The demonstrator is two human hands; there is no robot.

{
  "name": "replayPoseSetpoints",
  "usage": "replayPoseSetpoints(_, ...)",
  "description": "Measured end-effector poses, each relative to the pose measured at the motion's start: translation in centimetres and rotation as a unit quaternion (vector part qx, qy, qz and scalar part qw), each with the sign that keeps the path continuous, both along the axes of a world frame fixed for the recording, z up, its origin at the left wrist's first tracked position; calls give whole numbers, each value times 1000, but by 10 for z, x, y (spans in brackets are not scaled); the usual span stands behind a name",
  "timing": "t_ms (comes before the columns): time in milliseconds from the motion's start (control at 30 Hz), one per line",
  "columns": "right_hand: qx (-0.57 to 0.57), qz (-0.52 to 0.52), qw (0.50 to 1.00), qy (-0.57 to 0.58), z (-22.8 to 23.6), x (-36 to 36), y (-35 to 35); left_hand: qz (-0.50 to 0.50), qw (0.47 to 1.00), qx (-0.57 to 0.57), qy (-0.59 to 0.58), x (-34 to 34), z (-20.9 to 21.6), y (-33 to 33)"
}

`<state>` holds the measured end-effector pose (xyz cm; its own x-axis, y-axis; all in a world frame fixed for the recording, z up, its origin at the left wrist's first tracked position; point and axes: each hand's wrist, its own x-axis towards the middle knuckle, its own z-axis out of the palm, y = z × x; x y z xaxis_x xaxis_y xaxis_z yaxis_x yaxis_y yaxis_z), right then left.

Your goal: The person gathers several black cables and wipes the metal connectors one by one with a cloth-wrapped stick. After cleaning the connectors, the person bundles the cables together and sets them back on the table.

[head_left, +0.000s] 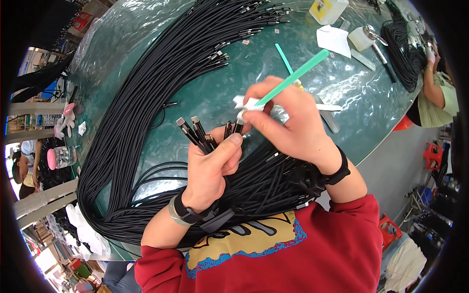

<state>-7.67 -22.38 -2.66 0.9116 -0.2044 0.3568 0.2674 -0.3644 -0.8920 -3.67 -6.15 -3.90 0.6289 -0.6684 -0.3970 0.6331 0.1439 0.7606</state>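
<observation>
Several black cables with metal plug ends (196,128) are gripped in my left hand (207,172), their tips fanned upward between the fingers. My right hand (298,119) pinches a small white wipe (250,104) against one plug beside the left fingertips. A slim green plastic stick (300,73) is also held in that right hand, slanting up to the right. A thick looped bundle of black cables (129,105) curves around the left side of the table, and more cables (254,183) lie under my forearms.
The green table (195,93) is covered in clear plastic film. Another green stick (283,57), a white sheet (333,41), a bottle with a metal top (361,38) and a white-and-yellow container (328,10) lie toward the far right. Another person (437,93) works at the right edge near coiled cables (403,53).
</observation>
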Motion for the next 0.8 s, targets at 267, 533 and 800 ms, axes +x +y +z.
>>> replayPoseSetpoints(267,15,-5,1000,12,1,-2,-3,1,1000,15,-5,-2,6,-4)
replayPoseSetpoints(533,-11,48,998,41,-3,-1,-11,-21,999,23,-19,-1,3,-4)
replayPoseSetpoints(800,21,55,998,29,-3,0,-10,-18,1000,18,-15,-1,1,-2)
